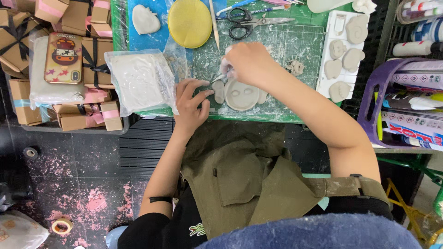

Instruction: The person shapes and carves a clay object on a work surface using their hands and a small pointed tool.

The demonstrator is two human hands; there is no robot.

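Closest to the person, an olive apron covers the lap. Just past it, at the near edge of the green cutting mat, the left hand rests with its fingers spread, fingertips touching a small clay ear piece beside a round clay face that lies flat on the mat. The right hand hovers over the face, fingers pinched together around a thin modelling tool whose tip meets the clay. Left of the hands sits a plastic bag of clay. Farther off lie black scissors, a yellow sponge and a white tray of clay shapes.
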